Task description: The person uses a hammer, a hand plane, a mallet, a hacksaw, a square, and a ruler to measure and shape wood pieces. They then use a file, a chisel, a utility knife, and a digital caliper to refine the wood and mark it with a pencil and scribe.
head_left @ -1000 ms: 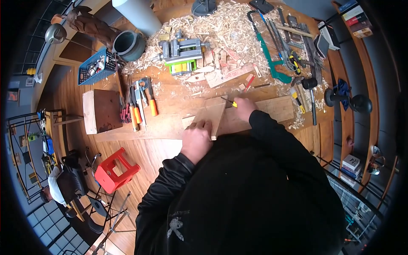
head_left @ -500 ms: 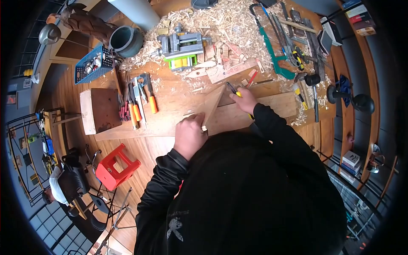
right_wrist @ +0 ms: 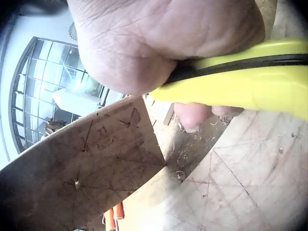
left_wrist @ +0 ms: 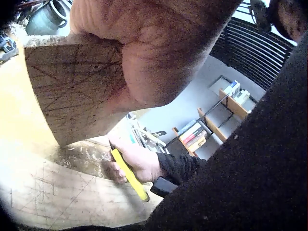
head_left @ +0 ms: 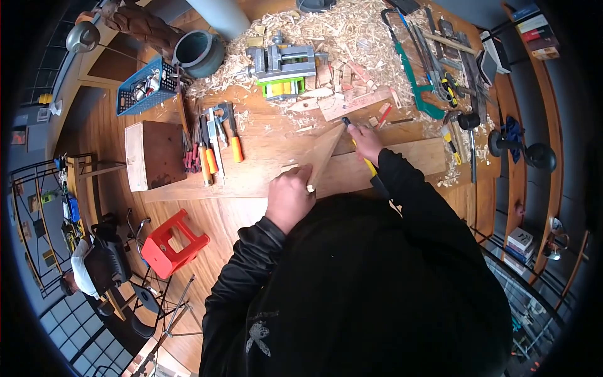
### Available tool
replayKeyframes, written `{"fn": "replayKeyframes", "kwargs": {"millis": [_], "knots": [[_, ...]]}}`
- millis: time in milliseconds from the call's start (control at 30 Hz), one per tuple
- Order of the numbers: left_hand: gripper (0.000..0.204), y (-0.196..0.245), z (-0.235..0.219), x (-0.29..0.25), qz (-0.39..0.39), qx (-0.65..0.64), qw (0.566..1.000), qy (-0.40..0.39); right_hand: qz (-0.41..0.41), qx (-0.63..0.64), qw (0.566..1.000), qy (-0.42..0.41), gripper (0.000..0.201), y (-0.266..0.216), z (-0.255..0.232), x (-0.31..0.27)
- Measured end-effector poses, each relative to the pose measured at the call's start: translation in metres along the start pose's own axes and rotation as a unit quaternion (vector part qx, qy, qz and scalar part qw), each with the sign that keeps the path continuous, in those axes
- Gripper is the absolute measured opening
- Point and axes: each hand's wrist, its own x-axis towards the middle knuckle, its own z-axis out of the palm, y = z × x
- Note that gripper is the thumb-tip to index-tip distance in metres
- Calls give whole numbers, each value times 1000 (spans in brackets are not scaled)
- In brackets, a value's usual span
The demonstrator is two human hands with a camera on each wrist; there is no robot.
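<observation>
My left hand (head_left: 290, 196) grips the near end of a wooden board (head_left: 325, 156), which stands tilted up on its edge. Pencil lines and small dark marks cover the face of this board in both wrist views. My right hand (head_left: 366, 141) holds a yellow utility knife (right_wrist: 231, 89) with a black strip along its body. The knife's dark front end sits right by the far end of the tilted board in the head view, and its handle points back toward my body. Under both hands a second pencil-marked board (head_left: 408, 158) lies flat on the bench.
Behind the boards are a vise (head_left: 286, 61), wood offcuts (head_left: 355, 103) and heaped shavings (head_left: 352, 38). Orange-handled tools (head_left: 235, 147) and a wooden box (head_left: 157, 154) lie left. A green saw (head_left: 421, 103), brush (head_left: 450, 141) and mallet (head_left: 470, 129) lie right.
The held board has gone from lying flatter to tilted up on its edge. My right hand has moved away from me, and the knife has turned so that its handle shows behind the hand.
</observation>
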Motion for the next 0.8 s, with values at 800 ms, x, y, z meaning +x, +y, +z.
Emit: {"fn": "replayKeyframes", "kwargs": {"millis": [800], "knots": [[36, -11, -5, -1, -10, -13, 1000, -12, 5, 55, 998, 32, 48, -9, 14, -2]]}}
